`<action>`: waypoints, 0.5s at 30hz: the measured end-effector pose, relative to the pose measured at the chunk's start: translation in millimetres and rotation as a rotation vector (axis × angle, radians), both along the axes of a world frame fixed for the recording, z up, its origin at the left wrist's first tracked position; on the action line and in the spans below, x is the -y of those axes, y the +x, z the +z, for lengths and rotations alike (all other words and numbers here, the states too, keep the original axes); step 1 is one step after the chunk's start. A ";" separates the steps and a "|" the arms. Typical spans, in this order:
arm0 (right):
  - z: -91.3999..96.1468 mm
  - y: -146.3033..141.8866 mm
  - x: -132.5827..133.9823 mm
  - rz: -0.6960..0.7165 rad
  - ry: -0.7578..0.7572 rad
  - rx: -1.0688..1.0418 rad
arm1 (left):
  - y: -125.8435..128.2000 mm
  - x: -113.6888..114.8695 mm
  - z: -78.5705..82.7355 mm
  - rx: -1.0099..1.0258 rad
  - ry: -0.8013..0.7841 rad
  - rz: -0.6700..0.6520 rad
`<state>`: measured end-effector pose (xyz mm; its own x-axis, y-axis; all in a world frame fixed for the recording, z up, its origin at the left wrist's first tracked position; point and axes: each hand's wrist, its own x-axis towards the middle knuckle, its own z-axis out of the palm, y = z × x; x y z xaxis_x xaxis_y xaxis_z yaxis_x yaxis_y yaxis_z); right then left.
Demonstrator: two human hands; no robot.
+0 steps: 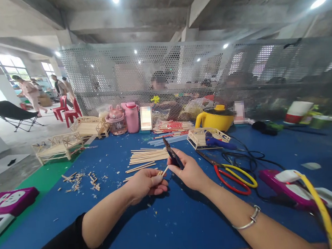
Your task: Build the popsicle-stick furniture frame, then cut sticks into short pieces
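Note:
My left hand is closed around a short wooden stick, whose tip points up towards my other hand. In my right hand is a pair of dark-handled pliers, jaws pointing up and to the left; whether the jaws are apart is hard to see. Thumb and fingertips of that hand come close to the stick's end. Just behind both hands lies a pile of long wooden sticks, with a few loose ones nearer me. Small cut stick pieces are scattered to the left.
Scissors with red and yellow handles lie right, near a blue glue gun and a small stick frame. Stick-built models stand left. A yellow pot, pink bottles and a mesh screen line the back. Purple power strips flank me.

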<state>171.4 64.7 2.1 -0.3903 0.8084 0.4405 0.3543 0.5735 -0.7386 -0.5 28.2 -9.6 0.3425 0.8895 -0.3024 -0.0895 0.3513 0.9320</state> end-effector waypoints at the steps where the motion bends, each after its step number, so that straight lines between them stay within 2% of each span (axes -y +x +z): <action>1: 0.9 -0.4 0.5 -0.004 -0.018 -0.022 | 0.1 0.4 0.2 0.028 -0.009 -0.010; 11: 5.7 -3.9 6.9 -0.007 -0.060 -0.073 | 0.4 5.6 3.0 0.067 -0.105 -0.054; 15: 3.2 -0.8 0.5 -0.007 -0.062 -0.076 | -1.0 0.8 5.9 0.105 -0.081 0.060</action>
